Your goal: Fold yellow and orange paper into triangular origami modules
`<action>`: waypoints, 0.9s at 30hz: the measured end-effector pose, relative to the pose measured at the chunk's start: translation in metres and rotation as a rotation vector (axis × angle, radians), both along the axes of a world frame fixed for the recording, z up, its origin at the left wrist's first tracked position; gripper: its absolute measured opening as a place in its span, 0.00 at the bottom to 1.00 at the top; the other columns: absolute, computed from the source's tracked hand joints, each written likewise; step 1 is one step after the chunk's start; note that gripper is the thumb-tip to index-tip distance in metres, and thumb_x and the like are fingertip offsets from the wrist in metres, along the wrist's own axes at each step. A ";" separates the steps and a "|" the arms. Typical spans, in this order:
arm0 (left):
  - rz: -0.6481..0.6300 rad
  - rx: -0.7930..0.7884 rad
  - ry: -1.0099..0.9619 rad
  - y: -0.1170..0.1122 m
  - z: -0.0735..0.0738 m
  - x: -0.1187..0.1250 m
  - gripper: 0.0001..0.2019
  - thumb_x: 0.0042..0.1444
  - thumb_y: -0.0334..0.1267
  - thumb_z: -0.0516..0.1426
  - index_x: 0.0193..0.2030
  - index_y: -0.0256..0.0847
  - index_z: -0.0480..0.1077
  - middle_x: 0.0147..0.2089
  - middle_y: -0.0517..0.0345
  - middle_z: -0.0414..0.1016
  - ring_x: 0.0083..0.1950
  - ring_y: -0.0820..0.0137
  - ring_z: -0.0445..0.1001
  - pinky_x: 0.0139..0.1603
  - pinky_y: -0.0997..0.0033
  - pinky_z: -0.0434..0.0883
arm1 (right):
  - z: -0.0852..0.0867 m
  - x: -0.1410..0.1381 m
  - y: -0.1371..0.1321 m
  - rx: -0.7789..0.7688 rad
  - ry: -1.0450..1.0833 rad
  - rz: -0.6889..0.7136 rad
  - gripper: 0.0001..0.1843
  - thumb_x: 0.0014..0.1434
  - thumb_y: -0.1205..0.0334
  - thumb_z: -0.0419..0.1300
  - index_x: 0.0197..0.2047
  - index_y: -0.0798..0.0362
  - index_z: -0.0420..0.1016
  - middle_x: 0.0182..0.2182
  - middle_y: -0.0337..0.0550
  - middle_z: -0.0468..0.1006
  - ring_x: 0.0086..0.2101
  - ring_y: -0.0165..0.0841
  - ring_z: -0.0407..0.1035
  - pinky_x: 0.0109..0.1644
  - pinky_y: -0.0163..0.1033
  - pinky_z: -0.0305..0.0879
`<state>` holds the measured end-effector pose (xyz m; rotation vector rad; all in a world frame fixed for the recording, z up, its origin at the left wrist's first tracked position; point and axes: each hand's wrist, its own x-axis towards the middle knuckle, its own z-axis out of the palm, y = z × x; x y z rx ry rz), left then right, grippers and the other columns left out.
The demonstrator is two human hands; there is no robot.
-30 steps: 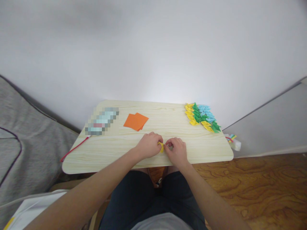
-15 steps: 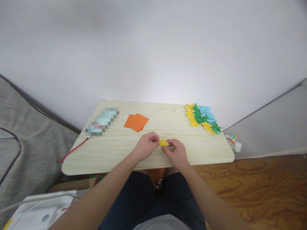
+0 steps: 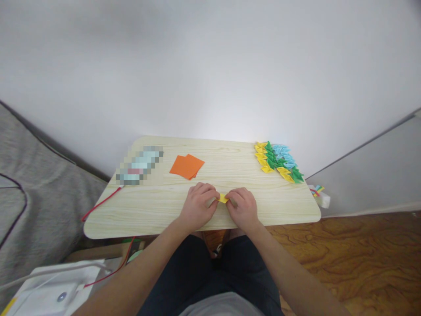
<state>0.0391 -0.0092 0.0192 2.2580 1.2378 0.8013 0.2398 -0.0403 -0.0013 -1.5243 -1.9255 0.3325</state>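
Observation:
A small folded piece of yellow paper [image 3: 223, 199] is held between my two hands, low over the front middle of the table. My left hand [image 3: 199, 205] pinches its left end with thumb and fingertips. On the other side, my right hand [image 3: 242, 208] is closed on the right end. Only the middle of the paper shows; the fingers cover both ends. Behind my left hand lie a few overlapping orange paper squares [image 3: 187, 166].
Rows of folded yellow, green and blue paper pieces [image 3: 279, 161] lie at the table's back right. A blurred-out phone-like device [image 3: 140, 166] with a red cable [image 3: 102, 203] lies at left. A white wall stands behind the pale wooden table [image 3: 131, 215].
My fingers have closed further over the ends of the yellow paper, so less of it shows. Both hands have drawn slightly closer around it. The orange squares stay put.

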 end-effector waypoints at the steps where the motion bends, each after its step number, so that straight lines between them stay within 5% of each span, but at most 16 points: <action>1: -0.019 0.014 0.024 -0.001 -0.001 -0.001 0.06 0.61 0.31 0.60 0.40 0.46 0.77 0.46 0.55 0.80 0.52 0.59 0.72 0.56 0.54 0.65 | -0.001 0.001 -0.001 0.001 -0.018 0.009 0.09 0.63 0.69 0.62 0.41 0.48 0.83 0.42 0.45 0.83 0.48 0.43 0.72 0.54 0.47 0.64; 10: -0.084 0.072 0.134 -0.003 -0.012 -0.013 0.08 0.64 0.33 0.60 0.41 0.48 0.81 0.46 0.56 0.81 0.52 0.58 0.71 0.56 0.52 0.63 | -0.005 0.012 -0.014 0.002 -0.099 0.102 0.12 0.65 0.68 0.65 0.49 0.44 0.84 0.49 0.45 0.82 0.51 0.43 0.70 0.54 0.50 0.64; 16: -0.029 0.051 0.146 -0.001 -0.017 -0.015 0.07 0.65 0.38 0.61 0.39 0.48 0.81 0.45 0.56 0.81 0.50 0.59 0.72 0.54 0.53 0.63 | -0.005 0.013 -0.011 -0.014 -0.105 0.086 0.05 0.67 0.62 0.66 0.43 0.45 0.84 0.45 0.44 0.83 0.50 0.42 0.71 0.54 0.49 0.65; 27: 0.060 -0.026 0.193 0.001 -0.013 -0.011 0.05 0.64 0.41 0.61 0.38 0.46 0.79 0.45 0.56 0.78 0.50 0.59 0.71 0.51 0.55 0.64 | 0.001 0.003 0.003 -0.146 -0.183 -0.011 0.06 0.69 0.59 0.63 0.39 0.49 0.80 0.40 0.45 0.79 0.46 0.42 0.71 0.50 0.46 0.64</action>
